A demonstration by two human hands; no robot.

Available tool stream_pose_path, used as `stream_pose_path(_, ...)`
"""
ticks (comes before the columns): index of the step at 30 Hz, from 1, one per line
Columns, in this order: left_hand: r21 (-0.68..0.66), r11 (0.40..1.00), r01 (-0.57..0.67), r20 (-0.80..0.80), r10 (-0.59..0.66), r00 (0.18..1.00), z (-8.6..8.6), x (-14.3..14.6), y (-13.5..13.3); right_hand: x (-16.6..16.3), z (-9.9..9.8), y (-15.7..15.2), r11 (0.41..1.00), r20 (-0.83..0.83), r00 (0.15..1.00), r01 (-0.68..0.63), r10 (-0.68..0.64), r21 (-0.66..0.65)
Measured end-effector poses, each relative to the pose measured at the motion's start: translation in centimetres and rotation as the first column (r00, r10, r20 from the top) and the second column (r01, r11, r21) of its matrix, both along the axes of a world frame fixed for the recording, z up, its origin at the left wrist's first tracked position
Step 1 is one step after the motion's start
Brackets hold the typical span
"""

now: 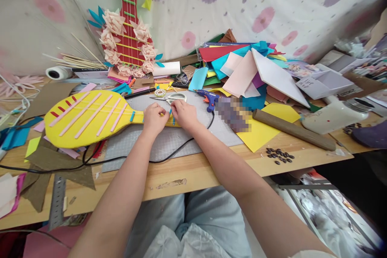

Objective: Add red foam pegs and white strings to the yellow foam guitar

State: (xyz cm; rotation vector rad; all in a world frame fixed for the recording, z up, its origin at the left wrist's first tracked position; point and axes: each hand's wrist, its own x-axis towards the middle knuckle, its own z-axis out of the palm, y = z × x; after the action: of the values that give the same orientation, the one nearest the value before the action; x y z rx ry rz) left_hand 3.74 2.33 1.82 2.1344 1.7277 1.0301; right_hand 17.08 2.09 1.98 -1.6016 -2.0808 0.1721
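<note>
A yellow cardboard lute-like instrument lies flat, its round body to the left and its neck toward the right. Pink strips cross the body, with several short red ones near its left edge, and blue strips sit across the neck. Over the neck, my left hand is closed in a pinch; what its fingertips hold is hidden. Close beside it, my right hand pinches a small blue strip at the neck, between the two hands. Thin pale strings run along the body.
Behind my hands lie scissors and a blue glue gun, its black cable crossing the grey cutting mat. A red flowered instrument stands at the back. Coloured paper, a brown roll and black beads lie right.
</note>
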Motion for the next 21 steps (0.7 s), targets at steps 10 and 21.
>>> stream_pose_path(10,0.012,1.0,-0.019,0.092,0.018,0.996,0.1,-0.4,-0.2,1.9,-1.5,0.0,0.934,-0.54,0.788,-0.356,0.295,-0.009)
stream_pose_path(21,-0.033,0.998,0.051,0.268,-0.04,0.963,0.0,-0.6,0.0,0.4,-2.5,0.0,0.926,-0.539,0.787,-0.376,0.301,-0.031)
